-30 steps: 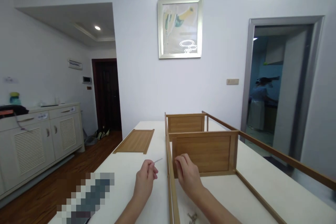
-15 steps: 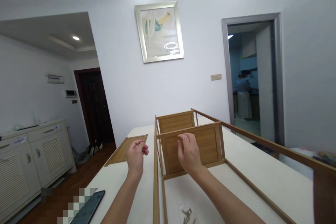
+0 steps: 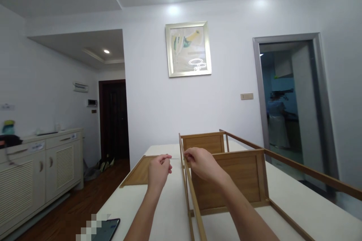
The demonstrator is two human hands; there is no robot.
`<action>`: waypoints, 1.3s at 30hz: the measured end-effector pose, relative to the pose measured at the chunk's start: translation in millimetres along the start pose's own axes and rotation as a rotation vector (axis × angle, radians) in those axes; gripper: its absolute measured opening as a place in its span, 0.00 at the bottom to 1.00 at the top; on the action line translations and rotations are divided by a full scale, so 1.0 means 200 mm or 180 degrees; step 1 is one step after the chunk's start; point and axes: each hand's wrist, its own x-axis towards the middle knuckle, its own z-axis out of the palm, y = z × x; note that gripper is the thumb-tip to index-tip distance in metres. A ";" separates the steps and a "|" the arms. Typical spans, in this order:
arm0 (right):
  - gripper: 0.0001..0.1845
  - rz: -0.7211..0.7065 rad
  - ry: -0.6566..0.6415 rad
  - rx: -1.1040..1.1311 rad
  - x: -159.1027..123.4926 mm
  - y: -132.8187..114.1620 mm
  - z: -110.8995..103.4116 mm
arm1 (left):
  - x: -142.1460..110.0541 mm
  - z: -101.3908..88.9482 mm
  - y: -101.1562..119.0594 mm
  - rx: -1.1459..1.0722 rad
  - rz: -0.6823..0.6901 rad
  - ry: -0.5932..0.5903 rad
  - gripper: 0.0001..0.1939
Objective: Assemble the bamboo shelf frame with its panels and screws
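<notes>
A wooden frame [image 3: 232, 177] with two upright cross panels stands on a white table [image 3: 158, 211]. My right hand [image 3: 202, 163] rests at the top left corner of the nearer panel, where it meets the left side rail [image 3: 194, 205], fingers pinched together there. My left hand [image 3: 158, 169] hovers just left of that rail with its fingers curled closed; whatever they hold is too small to make out.
A loose wooden panel [image 3: 138, 171] lies flat on the table to the left. A dark phone [image 3: 106, 229] lies near the table's front left edge. A white sideboard [image 3: 36, 169] stands along the left wall. A person stands in the doorway [image 3: 278, 124] at the right.
Both hands have risen to the top of the nearer panel. My right hand moved left to the corner at the rail. The thin pin seen in my left hand earlier no longer shows.
</notes>
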 end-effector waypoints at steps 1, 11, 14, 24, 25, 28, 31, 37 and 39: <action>0.16 0.0006 -0.0073 0.0044 0.01 0.00 -0.02 | 0.01 -0.02 0.02 0.0023 -0.0013 -0.0108 0.12; 0.15 -0.0204 -0.0190 0.0165 0.01 0.05 0.02 | 0.05 -0.04 0.20 -0.0287 -0.0173 -0.0504 0.03; 0.16 -0.0104 -0.0213 0.0193 0.01 0.04 0.02 | 0.04 -0.03 0.21 -0.0432 -0.0279 -0.0565 0.04; 0.18 0.0022 -0.0518 0.0442 0.01 0.05 -0.01 | 0.03 -0.04 0.21 -0.0311 -0.0321 -0.0652 0.05; 0.18 0.0045 -0.0525 0.0471 0.00 0.05 -0.01 | 0.03 -0.04 0.22 -0.0291 -0.0322 -0.0660 0.05; 0.18 0.0088 -0.0509 0.0547 0.00 0.04 -0.01 | 0.01 -0.05 0.24 -0.0261 -0.0332 -0.0694 0.05; 0.17 0.0113 -0.0454 0.0603 0.00 0.03 -0.01 | -0.01 -0.06 0.25 -0.0233 -0.0340 -0.0753 0.05; 0.15 0.0026 -0.0440 0.0726 0.00 0.03 0.00 | -0.02 -0.06 0.25 -0.0321 -0.0522 -0.0709 0.04; 0.15 0.0001 -0.0402 0.0784 0.00 0.04 0.01 | -0.02 -0.06 0.24 -0.0376 -0.0558 -0.0737 0.03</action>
